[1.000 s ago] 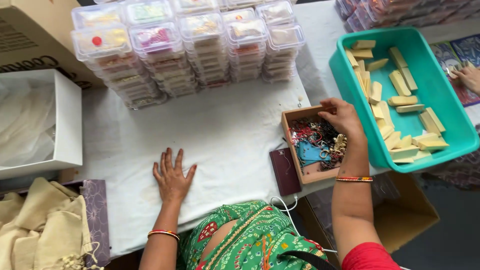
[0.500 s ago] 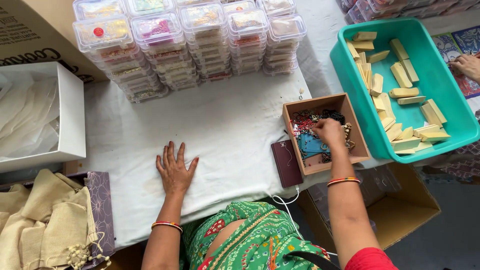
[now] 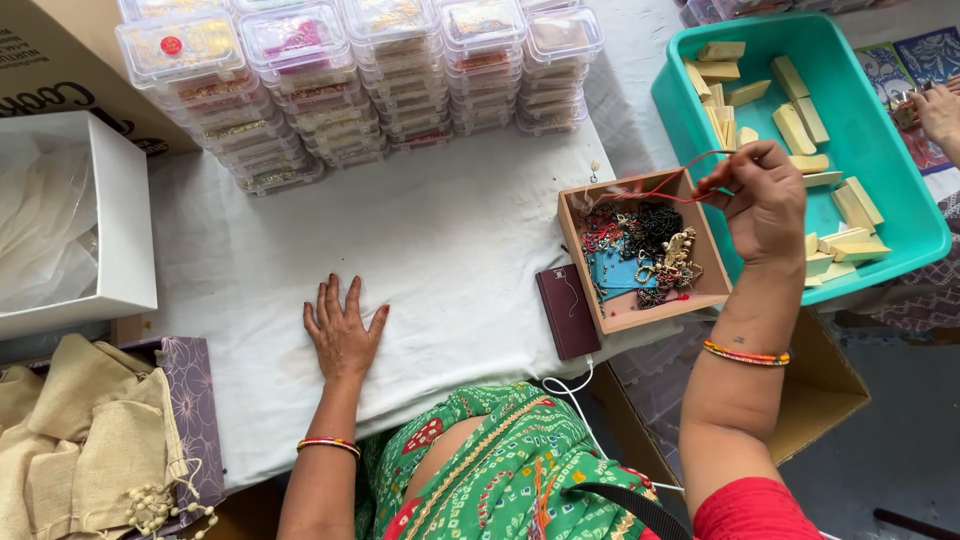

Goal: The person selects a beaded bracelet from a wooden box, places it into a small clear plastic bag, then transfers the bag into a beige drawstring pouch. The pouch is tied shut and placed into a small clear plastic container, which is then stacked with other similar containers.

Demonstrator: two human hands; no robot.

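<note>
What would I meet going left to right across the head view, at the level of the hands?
Open white cardboard box → left hand flat on the white cloth → dark maroon rectangular case → small brown tray of beads → right hand pinching a red thread → teal plastic tub of cream blocks.

White-clothed table (image 3: pixel 450 230) with stacked clear boxes (image 3: pixel 350 80), teal tray (image 3: pixel 900 190), wooden box (image 3: pixel 585 260), white box (image 3: pixel 125 230), flat left hand (image 3: pixel 342 335).

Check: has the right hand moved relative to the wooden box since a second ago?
Yes. The right hand rose from inside the wooden box toward its teal-tray side, lifting a red thread.
</note>
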